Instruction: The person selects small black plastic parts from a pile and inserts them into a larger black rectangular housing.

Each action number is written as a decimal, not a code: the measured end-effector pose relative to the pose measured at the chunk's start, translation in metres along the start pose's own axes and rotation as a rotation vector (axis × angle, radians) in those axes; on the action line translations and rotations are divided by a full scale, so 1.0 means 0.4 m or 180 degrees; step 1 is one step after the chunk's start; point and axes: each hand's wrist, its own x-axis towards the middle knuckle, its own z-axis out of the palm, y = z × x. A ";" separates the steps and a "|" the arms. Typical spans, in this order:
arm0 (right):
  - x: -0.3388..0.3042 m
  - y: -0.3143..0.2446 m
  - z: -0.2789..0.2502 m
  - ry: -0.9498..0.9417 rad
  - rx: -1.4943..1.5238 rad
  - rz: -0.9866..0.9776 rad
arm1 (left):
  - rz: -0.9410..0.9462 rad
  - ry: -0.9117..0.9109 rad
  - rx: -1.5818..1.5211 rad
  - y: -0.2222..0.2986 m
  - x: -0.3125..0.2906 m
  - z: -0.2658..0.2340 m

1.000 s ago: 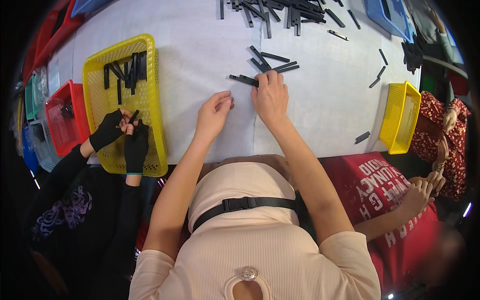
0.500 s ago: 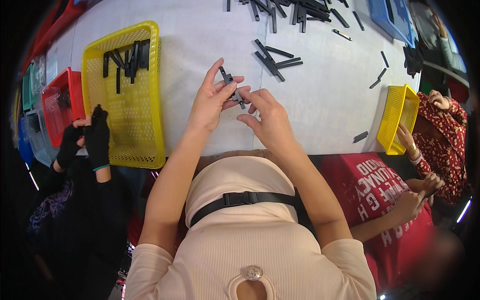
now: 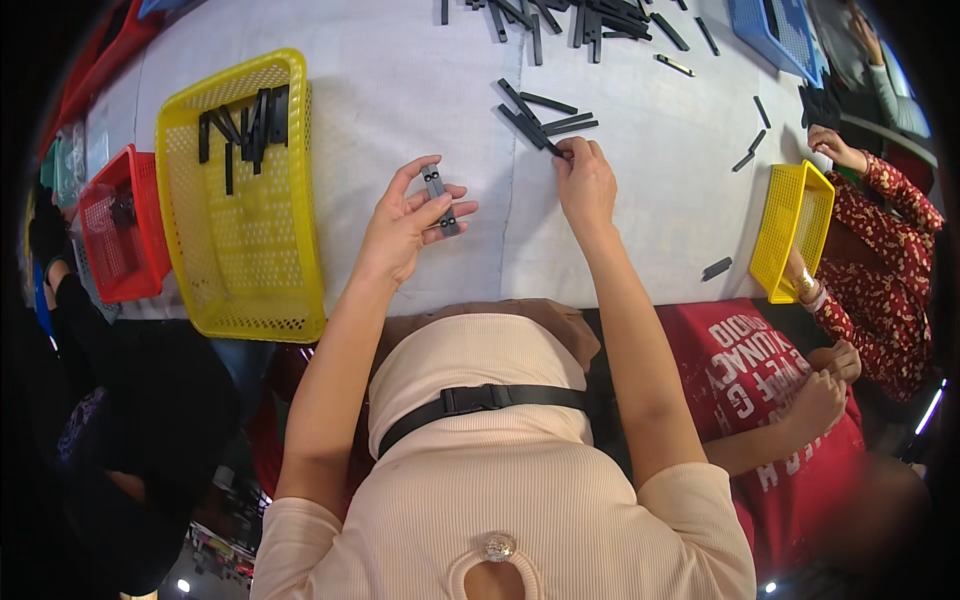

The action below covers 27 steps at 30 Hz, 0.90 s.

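Between the thumb and fingers of my left hand [image 3: 408, 222] is a narrow grey bar-shaped part [image 3: 440, 200] with dark round spots along it. It is held above the white table [image 3: 400, 110], its long side slanting away from me. My right hand [image 3: 587, 185] reaches farther out, fingertips pinched on the near end of a black bar [image 3: 522, 127]. That bar lies in a small cluster with several other black bars [image 3: 548, 103]. Whether the bar has left the table I cannot tell.
Left stands a yellow basket [image 3: 312, 220] with several black bars, beside a red basket [image 3: 160, 225]. A larger heap of black bars [image 3: 600, 22] lies at the far side. To the right are a blue basket [image 3: 765, 45], a yellow basket [image 3: 770, 240] and co-workers, one in red [image 3: 735, 370].
My right hand has moved from the part in my left hand out to the black bars. The left hand has shifted slightly nearer. The co-worker's gloved hands at left have moved away from the basket.
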 end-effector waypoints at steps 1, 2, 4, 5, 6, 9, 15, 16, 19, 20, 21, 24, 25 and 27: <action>0.005 -0.003 0.007 0.0020 0.0188 -0.0034 | -0.0004 -0.0015 -0.0019 -0.003 0.001 -0.005; 0.008 -0.010 0.013 0.0042 0.0375 -0.0065 | 0.0005 -0.0028 -0.0040 -0.006 0.002 -0.007; 0.011 -0.026 0.023 0.0135 0.0421 -0.0175 | 0.0023 -0.0075 -0.0074 -0.009 0.005 -0.005; 0.011 -0.037 0.028 0.0205 0.0280 -0.0256 | 0.0021 -0.0070 -0.0074 -0.009 0.005 -0.003; 0.011 -0.046 0.030 0.0276 0.0138 -0.0336 | 0.0019 -0.0066 -0.0072 -0.010 0.005 0.000; 0.006 -0.061 0.018 -0.0123 0.0372 -0.0088 | 0.0093 -0.0009 -0.0069 -0.016 0.010 0.014; -0.106 -0.190 -0.089 -0.0848 0.1661 0.0416 | 0.0096 -0.0002 -0.0359 -0.021 0.024 0.036; -0.119 -0.206 -0.099 -0.0818 0.1501 0.0378 | 0.0062 -0.0024 -0.0451 -0.018 0.023 0.043; -0.145 -0.232 -0.117 -0.0703 0.1176 0.0209 | 0.0313 0.0030 -0.0122 0.002 -0.007 0.069; -0.150 -0.235 -0.122 -0.0648 0.1169 0.0119 | 0.0318 0.0010 -0.0105 0.004 -0.011 0.068; -0.153 -0.236 -0.125 -0.0593 0.1163 0.0028 | 0.0324 -0.0009 -0.0087 0.005 -0.014 0.067; -0.155 -0.235 -0.127 -0.0679 0.1664 0.0193 | 0.0361 0.0004 -0.0079 0.008 -0.022 0.068; -0.157 -0.236 -0.127 -0.0710 0.1757 0.0248 | 0.0372 0.0018 -0.0086 0.008 -0.025 0.070; -0.160 -0.240 -0.126 -0.0772 0.1943 0.0358 | 0.0382 0.0041 -0.0113 0.008 -0.031 0.073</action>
